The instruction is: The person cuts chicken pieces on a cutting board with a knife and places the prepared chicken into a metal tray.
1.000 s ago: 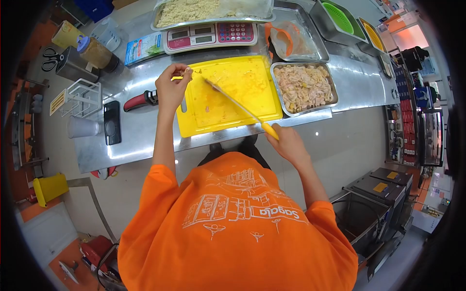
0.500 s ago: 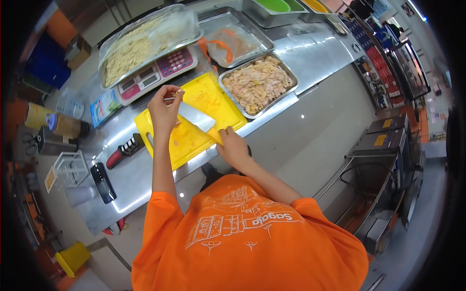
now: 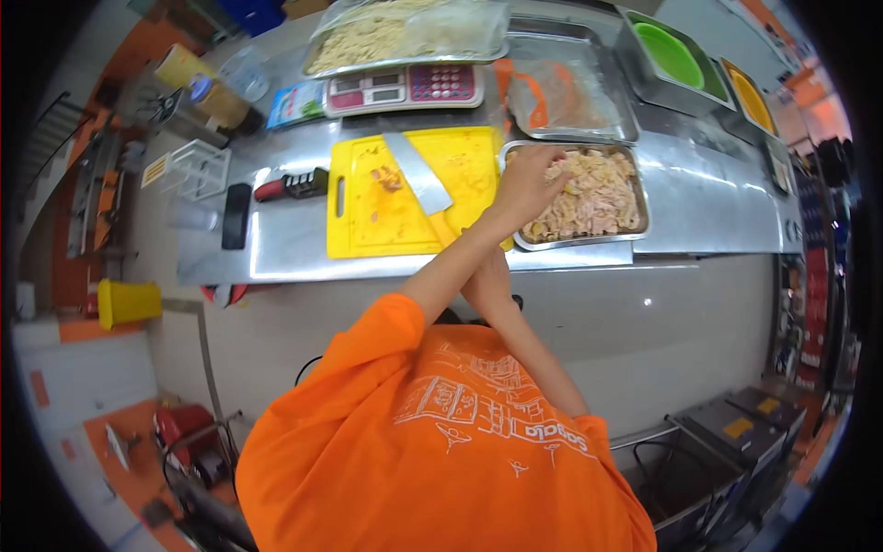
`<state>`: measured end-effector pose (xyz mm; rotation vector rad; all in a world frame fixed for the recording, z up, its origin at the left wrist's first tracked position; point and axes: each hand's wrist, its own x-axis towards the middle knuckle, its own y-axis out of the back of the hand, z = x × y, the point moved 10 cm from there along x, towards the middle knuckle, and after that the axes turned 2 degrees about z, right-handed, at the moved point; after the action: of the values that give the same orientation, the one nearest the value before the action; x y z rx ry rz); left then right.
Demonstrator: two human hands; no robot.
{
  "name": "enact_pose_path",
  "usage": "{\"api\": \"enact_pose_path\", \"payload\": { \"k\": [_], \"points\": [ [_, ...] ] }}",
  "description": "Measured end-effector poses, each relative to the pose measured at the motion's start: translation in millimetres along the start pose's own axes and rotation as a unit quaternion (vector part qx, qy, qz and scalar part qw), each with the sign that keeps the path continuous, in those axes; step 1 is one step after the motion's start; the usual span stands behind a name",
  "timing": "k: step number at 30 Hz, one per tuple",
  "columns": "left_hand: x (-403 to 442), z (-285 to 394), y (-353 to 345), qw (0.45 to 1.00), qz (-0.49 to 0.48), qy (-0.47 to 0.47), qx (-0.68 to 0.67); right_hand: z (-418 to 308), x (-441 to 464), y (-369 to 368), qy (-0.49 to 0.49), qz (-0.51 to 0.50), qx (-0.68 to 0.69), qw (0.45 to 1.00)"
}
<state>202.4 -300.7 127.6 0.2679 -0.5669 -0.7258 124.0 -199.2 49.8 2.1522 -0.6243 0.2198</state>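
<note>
My left hand (image 3: 533, 190) reaches across my right arm to the metal tray (image 3: 641, 216) of shredded cooked meat (image 3: 593, 191). Its fingers are apart over the tray's left side; no piece shows clearly between them. My right hand (image 3: 487, 271) is partly hidden under the left forearm, closed on the yellow handle of a knife (image 3: 418, 173). The knife's broad blade slants over the yellow cutting board (image 3: 368, 230), tip toward the back. Small meat scraps (image 3: 386, 179) lie on the board left of the blade.
Behind the board is a scale (image 3: 446, 85) under a plastic-covered tray (image 3: 405, 41). A tray holding a plastic bag (image 3: 561, 97) and a green-lined metal container (image 3: 667, 60) stand at the back right. A knife sharpener (image 3: 292, 185) and a black case (image 3: 235, 216) lie left.
My left hand has moved right from above the board to the meat tray, crossing over my right arm. The right hand keeps the knife over the board. The camera view has turned.
</note>
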Motion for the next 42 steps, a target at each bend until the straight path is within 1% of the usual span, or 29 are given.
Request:
{"api": "enact_pose_path", "payload": {
  "k": [1,2,3,4,5,7,8,9,10,11,12,13,14,15,17,21,23,24,26,27,29,30,32,33,35,37,39,40,42],
  "points": [
    [-14.1,-7.9,23.4,0.996,0.061,0.053,-0.024,1.7,1.4,-6.1,0.007,-0.006,0.014,1.0],
    [-30.9,-16.9,53.7,0.986,0.124,0.102,-0.05,4.1,4.5,-19.5,0.019,-0.053,-0.015,0.998],
    [-51.8,-29.4,87.2,0.974,0.198,0.109,-0.002,6.3,6.8,-32.4,0.033,-0.1,-0.049,0.993],
    [-72.7,-39.8,120.5,0.967,0.235,0.09,0.043,8.1,14.0,-32.0,-0.028,-0.127,-0.02,0.991],
    [-99.3,-57.8,157.1,0.948,0.277,0.108,0.112,4.7,16.8,-29.1,-0.02,-0.133,-0.013,0.991],
    [-149.4,-87.7,214.0,0.91,0.307,0.216,0.177,17.4,22.9,-14.8,-0.073,-0.106,0.038,0.991],
    [-165.1,-98.7,228.7,0.906,0.314,0.22,0.179,19.7,25.4,-0.2,-0.077,-0.078,0.06,0.992],
    [-176.6,-115.5,230.8,0.912,0.255,0.244,0.209,24.5,23.6,4.0,-0.071,-0.086,0.061,0.992],
    [-184.5,-128.3,227.7,0.914,0.194,0.267,0.236,37.2,19.5,7.2,-0.11,-0.09,0.114,0.983],
    [-189.2,-138.1,231.8,0.913,0.198,0.269,0.235,48.1,17.1,8.3,-0.15,-0.089,0.166,0.971],
    [-184.4,-144.9,228.9,0.923,0.173,0.25,0.236,52.8,15.7,8.7,-0.146,-0.091,0.164,0.972],
    [-179.9,-149.1,223.5,0.933,0.147,0.233,0.233,64.1,5.5,1.7,-0.19,-0.123,0.193,0.955],
    [-174.0,-153.8,225.6,0.934,0.158,0.22,0.234,72.9,-5.5,-5.8,-0.234,-0.154,0.219,0.935],
    [-169.4,-159.7,225.5,0.934,0.163,0.223,0.226,68.8,-8.7,-1.3,-0.232,-0.158,0.21,0.937],
    [-148.3,-165.5,221.8,0.955,0.14,0.187,0.182,62.4,-21.8,-7.1,-0.321,-0.197,0.308,0.874],
    [-104.5,-181.8,234.8,0.958,0.126,0.178,0.187,63.5,-18.9,6.0,-0.339,-0.17,0.266,0.886],
    [-78.9,-182.1,241.0,0.952,0.11,0.045,0.283,64.5,-15.2,4.6,-0.346,-0.158,0.254,0.889],
    [-70.4,-190.0,243.6,0.954,0.106,0.046,0.278,64.5,-13.0,3.9,-0.349,-0.152,0.247,0.891],
    [-53.3,-196.3,220.2,0.954,-0.034,-0.002,0.297,62.1,-6.1,-1.7,-0.351,-0.143,0.251,0.891],
    [-51.7,-192.7,221.8,0.955,-0.037,-0.002,0.293,60.4,-5.8,-3.3,-0.351,-0.137,0.259,0.89],
    [-50.6,-192.1,210.4,0.948,-0.126,0.008,0.291,57.9,-9.1,-7.2,-0.341,-0.148,0.25,0.894],
    [-55.9,-190.8,209.4,0.949,-0.129,0.007,0.289,54.7,-9.3,-10.0,-0.326,-0.161,0.243,0.899],
    [-78.9,-185.8,205.4,0.956,-0.155,0.027,0.248,49.9,-15.7,-11.9,-0.337,-0.165,0.25,0.893],
    [-90.4,-175.6,206.0,0.956,-0.157,0.028,0.246,48.0,-19.9,-13.6,-0.346,-0.17,0.257,0.886],
    [-106.1,-147.1,214.3,0.974,-0.142,0.022,0.177,48.6,-25.3,-13.3,-0.353,-0.17,0.265,0.881],
    [-107.4,-138.9,223.4,0.973,-0.125,0.004,0.193,46.3,-29.1,-15.3,-0.36,-0.172,0.271,0.876],
    [-107.0,-145.3,243.6,0.968,-0.041,0.077,0.234,44.8,-35.4,-19.5,-0.403,-0.161,0.295,0.851],
    [-107.5,-147.1,242.3,0.968,-0.039,0.08,0.233,43.5,-36.3,-21.6,-0.403,-0.164,0.294,0.851],
    [-104.9,-157.8,230.6,0.961,-0.084,0.08,0.25,42.4,-37.0,-28.6,-0.402,-0.16,0.314,0.845]
  ]
}}
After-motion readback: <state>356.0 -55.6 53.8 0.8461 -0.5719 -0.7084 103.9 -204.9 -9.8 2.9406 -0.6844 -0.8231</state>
